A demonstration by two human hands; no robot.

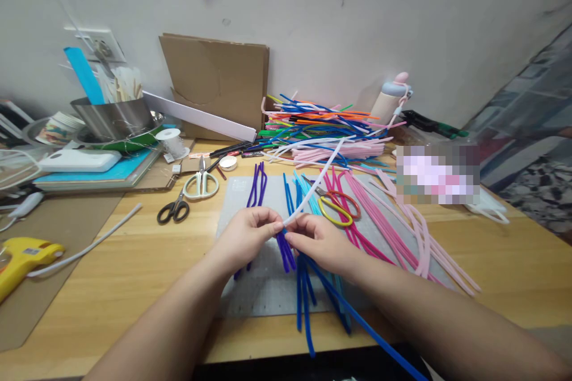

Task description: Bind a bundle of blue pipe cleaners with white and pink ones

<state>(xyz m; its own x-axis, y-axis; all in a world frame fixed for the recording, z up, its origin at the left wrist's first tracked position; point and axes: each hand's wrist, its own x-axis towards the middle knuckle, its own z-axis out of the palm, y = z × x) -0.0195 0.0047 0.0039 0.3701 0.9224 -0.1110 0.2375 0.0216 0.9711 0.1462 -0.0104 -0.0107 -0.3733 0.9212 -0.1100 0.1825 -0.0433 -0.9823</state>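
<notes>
My left hand (252, 232) pinches the lower end of a white pipe cleaner (316, 183), which slants up to the right. Close beside it, my right hand (319, 238) has its thumb and finger closed near the same end, where blue stems (308, 292) meet it and hang down. Short purple stems (286, 253) stick out below my fingertips. Another purple group (256, 184) lies partly behind my left hand on the grey cutting mat (259, 300). Light blue, magenta and pink stems (384, 223) spread to the right. Red-and-yellow scissors (338, 208) rest among them.
Black scissors (173, 211) and white scissors (201, 181) lie left of the mat. A yellow glue gun (27, 259) is at far left. A mixed pile of pipe cleaners (322, 125), cardboard (218, 83) and a bottle (391, 101) stand by the wall.
</notes>
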